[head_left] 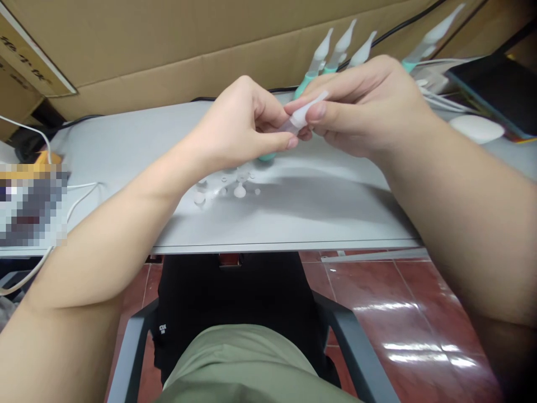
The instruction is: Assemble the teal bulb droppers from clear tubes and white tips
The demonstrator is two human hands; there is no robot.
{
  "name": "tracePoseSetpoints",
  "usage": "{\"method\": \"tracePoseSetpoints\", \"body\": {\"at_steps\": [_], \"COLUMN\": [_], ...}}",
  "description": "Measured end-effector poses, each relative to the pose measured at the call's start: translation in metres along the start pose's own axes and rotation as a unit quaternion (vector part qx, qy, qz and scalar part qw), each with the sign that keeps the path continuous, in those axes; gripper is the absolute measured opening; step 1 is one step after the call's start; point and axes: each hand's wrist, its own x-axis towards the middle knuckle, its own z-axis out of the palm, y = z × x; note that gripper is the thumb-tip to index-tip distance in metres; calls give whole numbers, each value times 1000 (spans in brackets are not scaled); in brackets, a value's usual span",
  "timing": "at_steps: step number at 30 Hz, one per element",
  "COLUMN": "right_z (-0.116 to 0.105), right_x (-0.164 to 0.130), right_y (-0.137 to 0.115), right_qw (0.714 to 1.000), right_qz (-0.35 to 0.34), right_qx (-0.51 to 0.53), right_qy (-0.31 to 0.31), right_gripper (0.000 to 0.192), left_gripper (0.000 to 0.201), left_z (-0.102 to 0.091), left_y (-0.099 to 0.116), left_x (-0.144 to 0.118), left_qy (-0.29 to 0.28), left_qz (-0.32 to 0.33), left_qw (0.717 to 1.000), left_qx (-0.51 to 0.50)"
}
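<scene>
My left hand [245,120] is closed around the clear body of a nasal aspirator, which is tilted up to the right. Below my left fingers a bit of its teal bulb [267,157] shows. My right hand [377,109] pinches the aspirator's white soft tip [309,112] between thumb and fingers, close to the left fingertips. How far the tip sits on the body is hidden by my fingers. On the grey table below lie several small white and clear round pieces [240,191]. Behind my right hand stand several similar aspirators [312,73] with teal bulbs and white tips.
A cardboard wall [168,45] rises behind the grey table [335,218]. To the right are a dark flat device [495,84], a white rounded object [476,129] and cables. A white cable [81,201] and a blurred-out item [31,207] lie at left. Chair armrests [356,347] flank my lap.
</scene>
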Motion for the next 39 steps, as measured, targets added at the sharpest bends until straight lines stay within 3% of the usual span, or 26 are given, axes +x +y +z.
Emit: {"method": "tracePoseSetpoints", "body": {"at_steps": [6, 12, 16, 23, 30, 34, 39], "right_z": [-6, -17, -21, -28, -20, -19, -25], "right_x": [0, 1, -1, 3, 3, 3, 2], "right_y": [-8, -4, -5, -1, -5, -4, 0], "right_qw": [999, 993, 989, 990, 993, 992, 990], "right_qz": [28, 93, 125, 121, 109, 118, 122], "right_qx": [7, 33, 40, 26, 32, 29, 25], "right_qy": [-24, -61, -64, -62, -20, -35, -64], "right_gripper": [22, 13, 23, 29, 21, 36, 31], "left_gripper": [30, 30, 23, 16, 18, 22, 20], "left_z": [1, 5, 7, 16, 14, 14, 16], "left_y": [0, -4, -7, -12, -12, -15, -18], "left_x": [1, 4, 3, 3, 3, 6, 8], "left_qy": [-37, -37, -40, -40, -83, -90, -100], "left_qz": [45, 20, 3, 13, 22, 19, 0], "left_qw": [998, 998, 998, 998, 987, 981, 972], "left_qx": [18, 53, 55, 46, 137, 172, 210]}}
